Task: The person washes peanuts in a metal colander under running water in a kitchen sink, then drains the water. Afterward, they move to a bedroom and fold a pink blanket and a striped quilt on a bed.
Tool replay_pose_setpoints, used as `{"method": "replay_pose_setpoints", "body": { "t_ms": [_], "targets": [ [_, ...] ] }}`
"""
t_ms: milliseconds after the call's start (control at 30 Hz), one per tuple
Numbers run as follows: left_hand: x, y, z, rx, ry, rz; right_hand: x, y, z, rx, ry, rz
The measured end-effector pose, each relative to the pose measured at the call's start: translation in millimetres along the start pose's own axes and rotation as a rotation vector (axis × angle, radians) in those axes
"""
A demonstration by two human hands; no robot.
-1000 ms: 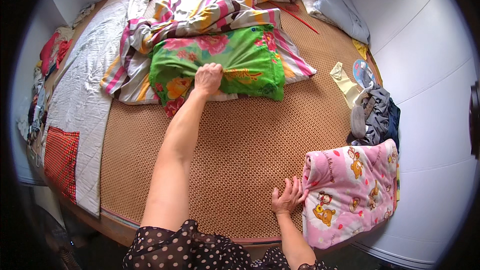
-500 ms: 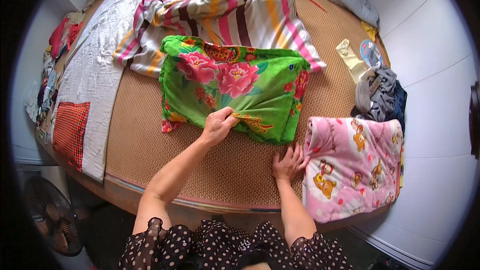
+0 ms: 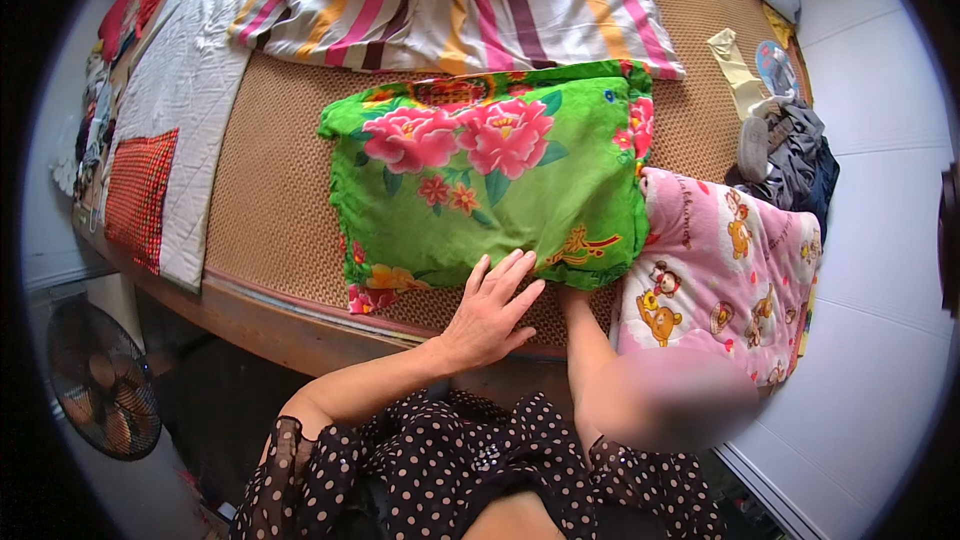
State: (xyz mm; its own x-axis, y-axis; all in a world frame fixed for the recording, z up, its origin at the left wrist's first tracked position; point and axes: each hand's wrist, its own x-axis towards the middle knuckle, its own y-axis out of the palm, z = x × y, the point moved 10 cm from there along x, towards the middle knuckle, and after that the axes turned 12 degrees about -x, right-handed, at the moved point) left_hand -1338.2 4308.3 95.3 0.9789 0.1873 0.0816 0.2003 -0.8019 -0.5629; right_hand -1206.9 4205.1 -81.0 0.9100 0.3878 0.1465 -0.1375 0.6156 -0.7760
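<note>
A green pillowcase [image 3: 465, 180] with large pink flowers lies spread on the woven mat. My left hand [image 3: 492, 308] is open over its near edge, fingers apart, the fingertips resting on the cloth. Of my right hand [image 3: 574, 300], only the wrist end shows. The rest goes under the near right corner of the pillowcase, so its fingers are hidden. A folded pink blanket [image 3: 700, 285] with bear pictures lies right beside that corner and touches it.
A striped sheet [image 3: 450, 10] covers the far part of the woven mat [image 3: 265, 160]. At left lie a white quilt [image 3: 205, 60] and a red checked cloth [image 3: 142, 200]. Grey clothes [image 3: 790, 150] sit by the right wall. A black fan [image 3: 105, 380] stands below the bed edge.
My left hand has let go of the bunched pillowcase and moved right, fingers now spread. The pillowcase lies smoother and nearer the pink blanket. My right hand has gone under its corner.
</note>
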Motion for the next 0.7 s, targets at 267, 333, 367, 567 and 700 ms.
{"method": "replay_pose_setpoints", "body": {
  "t_ms": [267, 333, 367, 567, 700],
  "targets": [
    [51.7, 12.4, 40.4, 0.348, 0.037, -0.212, 7.6, 8.9, -2.2, -0.108, -0.074, 0.011],
    [64.5, 4.4, 42.1, 0.525, 0.119, -0.339, 7.4, 11.1, -4.9, -0.161, -0.093, 0.026],
    [66.9, -0.3, 50.7, 0.447, 0.078, -0.32, 5.0, 14.0, -6.4, -0.213, -0.101, 0.049],
    [95.8, -61.9, 96.8, -0.257, -0.173, -0.431, 20.6, -24.6, 43.6, -0.736, -0.085, -0.05],
    [155.6, -135.5, 58.1, -0.943, -0.173, -0.563, 25.2, -30.4, 42.4, -0.69, 0.004, 0.03]
  ]
}}
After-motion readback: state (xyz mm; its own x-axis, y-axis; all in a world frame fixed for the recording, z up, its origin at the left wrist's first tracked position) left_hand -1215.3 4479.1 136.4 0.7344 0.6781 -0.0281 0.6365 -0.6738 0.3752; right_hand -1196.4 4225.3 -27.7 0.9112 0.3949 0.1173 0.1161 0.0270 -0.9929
